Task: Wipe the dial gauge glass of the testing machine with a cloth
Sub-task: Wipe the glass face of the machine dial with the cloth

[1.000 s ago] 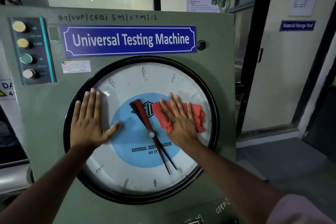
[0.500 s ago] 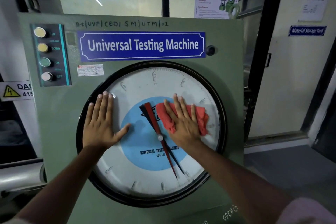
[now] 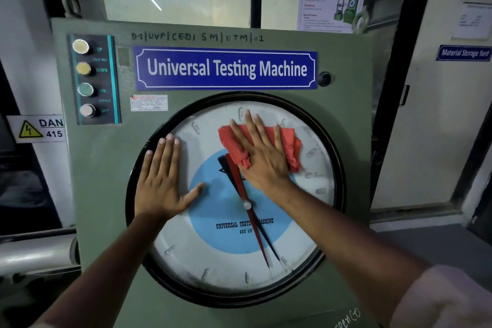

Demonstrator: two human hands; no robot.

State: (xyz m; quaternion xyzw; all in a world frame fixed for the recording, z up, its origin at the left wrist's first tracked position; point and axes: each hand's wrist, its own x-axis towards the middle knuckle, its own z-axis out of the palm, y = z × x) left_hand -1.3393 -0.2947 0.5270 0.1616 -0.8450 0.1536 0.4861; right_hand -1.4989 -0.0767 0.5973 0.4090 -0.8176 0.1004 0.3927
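A large round dial gauge glass (image 3: 229,255) with a black rim fills the lower front of the green testing machine (image 3: 101,194). Its face is white with a blue centre and red and black needles. My right hand (image 3: 263,160) lies flat on a red cloth (image 3: 288,141), pressing it against the upper part of the glass, above the needle hub. My left hand (image 3: 162,184) rests flat with spread fingers on the glass's left side, holding nothing.
Above the dial is a blue "Universal Testing Machine" sign (image 3: 226,68). A panel of several push buttons (image 3: 87,80) sits at the upper left. A yellow danger label (image 3: 37,128) is further left. A door (image 3: 431,114) and grey floor lie to the right.
My right hand has slid the red cloth upward from the dial's centre towards its top. My left hand stays on the glass's left side.
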